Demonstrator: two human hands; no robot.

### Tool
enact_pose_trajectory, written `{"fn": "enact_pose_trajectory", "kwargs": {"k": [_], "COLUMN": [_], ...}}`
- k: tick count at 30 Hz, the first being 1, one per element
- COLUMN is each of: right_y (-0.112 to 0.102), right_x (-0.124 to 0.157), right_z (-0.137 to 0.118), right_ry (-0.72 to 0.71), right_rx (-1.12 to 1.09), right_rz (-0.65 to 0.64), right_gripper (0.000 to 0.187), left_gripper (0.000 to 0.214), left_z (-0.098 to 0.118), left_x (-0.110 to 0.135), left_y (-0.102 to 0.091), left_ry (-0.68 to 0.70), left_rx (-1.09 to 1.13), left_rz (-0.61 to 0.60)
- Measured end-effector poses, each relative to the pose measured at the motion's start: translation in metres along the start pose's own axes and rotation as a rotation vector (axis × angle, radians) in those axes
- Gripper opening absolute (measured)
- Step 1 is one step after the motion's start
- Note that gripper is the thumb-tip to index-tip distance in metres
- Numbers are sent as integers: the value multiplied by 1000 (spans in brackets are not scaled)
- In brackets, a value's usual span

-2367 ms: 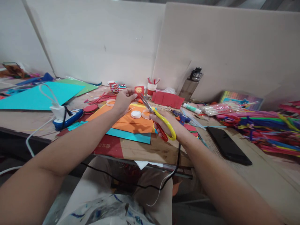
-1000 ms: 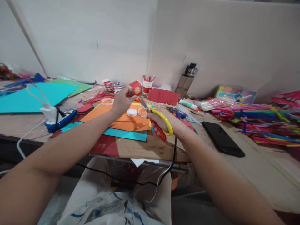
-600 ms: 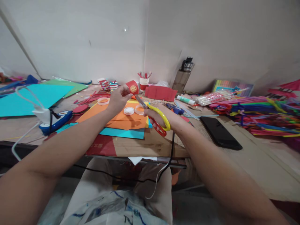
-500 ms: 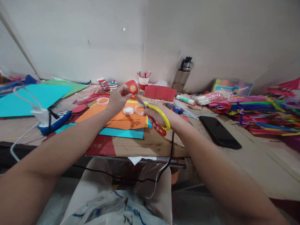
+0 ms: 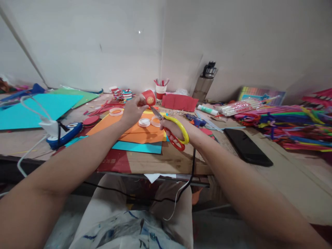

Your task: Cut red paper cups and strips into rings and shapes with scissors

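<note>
Red cup (image 5: 149, 97) pinched by your left hand (image 5: 133, 110), above orange paper (image 5: 140, 137). Your right hand (image 5: 172, 128) closed round scissors (image 5: 181, 126), tips just below cup; contact unclear. White rings (image 5: 144, 125), perhaps trimmed rims, lie loose; no finished cut visible on cup, so cutting looks incomplete.

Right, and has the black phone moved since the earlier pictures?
No. Against the water bottle, the black phone lies in the same place, nearer and to the right; only the camera's view has shifted.
</note>
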State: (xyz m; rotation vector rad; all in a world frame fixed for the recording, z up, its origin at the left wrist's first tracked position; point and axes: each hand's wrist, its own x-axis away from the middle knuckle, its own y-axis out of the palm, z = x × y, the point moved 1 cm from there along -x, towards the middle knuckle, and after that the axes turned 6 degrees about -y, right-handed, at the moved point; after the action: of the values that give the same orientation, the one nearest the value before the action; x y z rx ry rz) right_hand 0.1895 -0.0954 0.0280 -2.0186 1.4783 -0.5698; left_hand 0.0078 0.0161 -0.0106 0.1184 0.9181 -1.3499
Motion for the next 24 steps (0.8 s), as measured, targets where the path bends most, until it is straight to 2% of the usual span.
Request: {"fn": "enact_pose_trajectory", "kwargs": {"k": [9,13,18,21,24], "right_y": [4,4,0,1,2], "right_x": [-2,-1,2,3,3], "right_z": [1,1,-1,-1,1], "right_ry": [31,95,103,99,101], "right_rx": [72,24,-32,-76,-68], "right_rz": [21,-40,-103,-81,-73], "right_gripper": [24,27,38,35,32], "left_gripper": [12,12,12,12,11], "left_z": [2,1,2,0,-5], "left_x": [1,1,0,0,-2], "left_y": [-2,-1,-4,-5,-3], "left_ry": [19,11,68,81,87], "left_rx": [-52,-41,-56,-70,-65], "left_rz": [-3,-15,38,40,-10]}}
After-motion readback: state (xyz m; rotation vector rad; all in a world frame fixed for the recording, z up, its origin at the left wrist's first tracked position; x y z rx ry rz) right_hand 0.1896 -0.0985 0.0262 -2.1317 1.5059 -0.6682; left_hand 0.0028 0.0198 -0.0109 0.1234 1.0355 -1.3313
